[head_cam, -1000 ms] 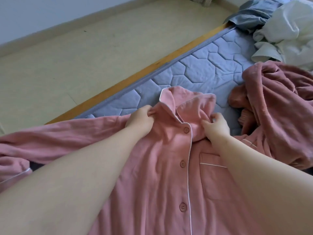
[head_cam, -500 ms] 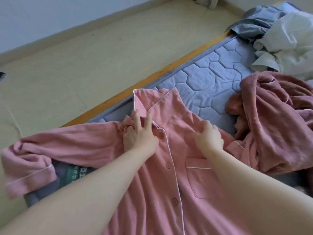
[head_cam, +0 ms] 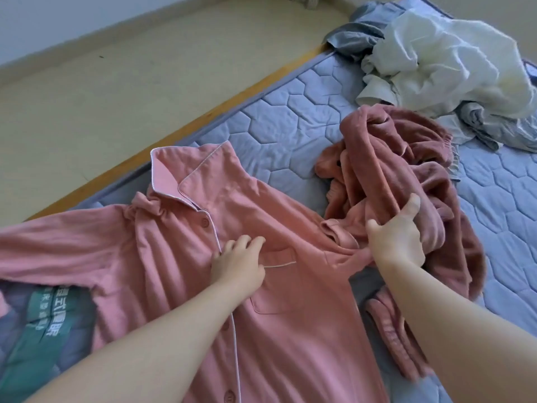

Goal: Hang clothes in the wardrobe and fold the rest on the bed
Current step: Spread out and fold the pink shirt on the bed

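A pink button-up pajama shirt (head_cam: pixel 180 245) with white piping lies face up on the quilted blue mattress (head_cam: pixel 290 123), collar toward the bed's edge. My left hand (head_cam: pixel 236 261) rests on its chest beside the pocket, fingers loosely bent. My right hand (head_cam: pixel 398 237) grips the shirt's right sleeve where it runs under a crumpled darker pink garment (head_cam: pixel 392 170). The shirt's other sleeve stretches out to the left.
A heap of white and grey clothes (head_cam: pixel 441 62) sits at the far right of the mattress. The wooden bed edge (head_cam: pixel 203 114) borders a beige floor (head_cam: pixel 116 82). A green printed label (head_cam: pixel 49 318) shows on the mattress at the lower left.
Both hands have left the collar. My left hand slid down to the chest by the pocket, and my right hand moved right and took hold of the sleeve by the darker garment.
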{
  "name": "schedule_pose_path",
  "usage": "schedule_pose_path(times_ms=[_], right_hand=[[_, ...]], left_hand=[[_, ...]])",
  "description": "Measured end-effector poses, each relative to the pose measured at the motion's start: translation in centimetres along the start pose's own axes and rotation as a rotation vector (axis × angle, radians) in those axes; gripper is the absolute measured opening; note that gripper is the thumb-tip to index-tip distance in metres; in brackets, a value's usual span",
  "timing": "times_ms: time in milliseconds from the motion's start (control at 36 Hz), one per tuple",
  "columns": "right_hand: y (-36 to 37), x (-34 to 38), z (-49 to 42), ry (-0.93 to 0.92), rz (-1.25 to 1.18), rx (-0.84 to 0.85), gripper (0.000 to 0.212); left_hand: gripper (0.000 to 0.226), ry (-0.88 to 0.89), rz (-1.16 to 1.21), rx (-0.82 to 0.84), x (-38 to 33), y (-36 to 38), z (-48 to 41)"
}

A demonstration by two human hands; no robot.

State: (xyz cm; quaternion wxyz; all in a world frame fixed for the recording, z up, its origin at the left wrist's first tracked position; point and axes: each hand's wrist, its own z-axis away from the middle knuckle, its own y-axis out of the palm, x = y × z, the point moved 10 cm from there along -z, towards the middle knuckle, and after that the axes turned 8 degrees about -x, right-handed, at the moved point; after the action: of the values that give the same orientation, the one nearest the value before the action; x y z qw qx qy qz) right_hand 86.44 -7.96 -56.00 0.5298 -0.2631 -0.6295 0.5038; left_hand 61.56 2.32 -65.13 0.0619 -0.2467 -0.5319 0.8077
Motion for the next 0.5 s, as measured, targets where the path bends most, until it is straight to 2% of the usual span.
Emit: schedule_pose_path(times_ms=[56,111,139,194,222,278,361,417,500], right_hand=[[0.4,-2.7,-0.8,0.119,0.032,0.09,0.059],[0.1,-4.1,-1.5,0.121,-0.028,0.089,0.023],[0.0,-4.6,-1.8,0.114,-0.101,0.071,0.014],[0.1,-5.8,-2.1,0.164,-0.364,0.059,0.027],[0.2,-6.6,-2.1,0.252,-0.563,0.065,0.024],[0.7,-8.6,-1.4,0.518,-0.965,0.077,0.011],[1.7,-11.3,0.8,0.921,-1.396,0.071,0.026],[2.3,-12.4,3.1,1.114,-1.522,0.077,0.036],[3.3,-14.0,6.5,1.241,-1.413,0.144,0.034]], left_hand=[[0.048,0.004,0.082,-0.062,-1.4,-0.6,0.0],[0.044,0.015,0.177,-0.112,-3.1,-1.1,0.0],[0.042,0.025,0.223,-0.135,-4.2,-1.5,-0.1],[0.04,0.06,0.29,-0.175,-6.5,-2.2,-0.1],[0.038,0.083,0.307,-0.183,-7.8,-2.5,-0.2],[0.036,0.134,0.351,-0.172,-10.5,-2.5,-0.7],[0.035,0.186,0.42,-0.124,-14.1,-1.8,-1.5],[0.038,0.186,0.467,-0.105,-15.7,-1.2,-1.9],[0.043,0.173,0.563,-0.171,-17.0,-1.6,-2.2]])
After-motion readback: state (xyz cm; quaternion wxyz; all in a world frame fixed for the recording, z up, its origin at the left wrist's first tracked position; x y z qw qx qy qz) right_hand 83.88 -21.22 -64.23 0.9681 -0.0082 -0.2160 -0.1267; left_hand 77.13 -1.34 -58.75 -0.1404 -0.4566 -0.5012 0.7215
